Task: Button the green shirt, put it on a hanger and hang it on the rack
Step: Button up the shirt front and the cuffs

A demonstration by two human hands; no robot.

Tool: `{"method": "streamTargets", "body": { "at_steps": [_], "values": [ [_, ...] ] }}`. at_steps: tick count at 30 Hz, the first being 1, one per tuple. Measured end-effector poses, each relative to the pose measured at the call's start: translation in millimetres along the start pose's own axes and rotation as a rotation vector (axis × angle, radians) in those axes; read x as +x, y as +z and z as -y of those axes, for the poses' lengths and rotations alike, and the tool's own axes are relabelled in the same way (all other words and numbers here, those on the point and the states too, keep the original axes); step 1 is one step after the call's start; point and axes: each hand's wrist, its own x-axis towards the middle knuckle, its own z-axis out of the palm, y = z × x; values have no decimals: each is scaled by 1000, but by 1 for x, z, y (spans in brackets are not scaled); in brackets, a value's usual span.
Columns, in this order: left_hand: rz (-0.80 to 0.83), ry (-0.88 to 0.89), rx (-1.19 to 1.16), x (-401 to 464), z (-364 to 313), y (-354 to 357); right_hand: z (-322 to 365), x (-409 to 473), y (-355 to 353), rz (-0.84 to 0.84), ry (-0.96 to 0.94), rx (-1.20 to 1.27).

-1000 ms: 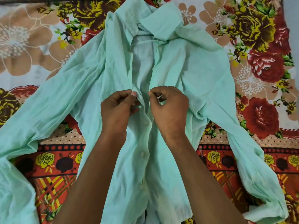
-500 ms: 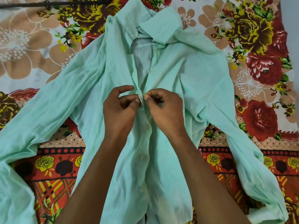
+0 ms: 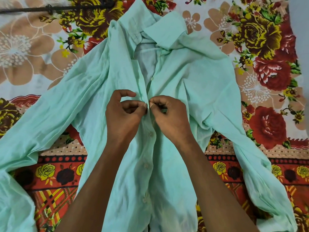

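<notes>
Flat on a floral sheet (image 3: 267, 67), collar far, sleeves spread: green shirt (image 3: 192, 91). Left hand (image 3: 124, 113) and right hand (image 3: 168, 114) at mid-placket, fingers curled, pinching its two front edges together. Below the hands, buttons (image 3: 151, 134) done up; above them, open. Beyond the collar, a dark rod (image 3: 50, 9).

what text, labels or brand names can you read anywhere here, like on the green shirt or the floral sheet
None: no readable words, numbers or signs in this view.
The green shirt shows no legible label at its collar.
The floral sheet carries only flower patterns.
The left hand and right hand pinch the placket, hiding nothing written.
</notes>
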Motion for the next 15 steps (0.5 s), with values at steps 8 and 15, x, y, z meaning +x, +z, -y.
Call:
{"method": "streamTargets", "body": {
  "at_steps": [8,15],
  "values": [
    [-5,-6,-40,0,1,6,-2,3,-2,-11,-48,-9],
    [-16,-54,-197,3,4,12,-6,5,8,-100,-79,-48]
  ]
}}
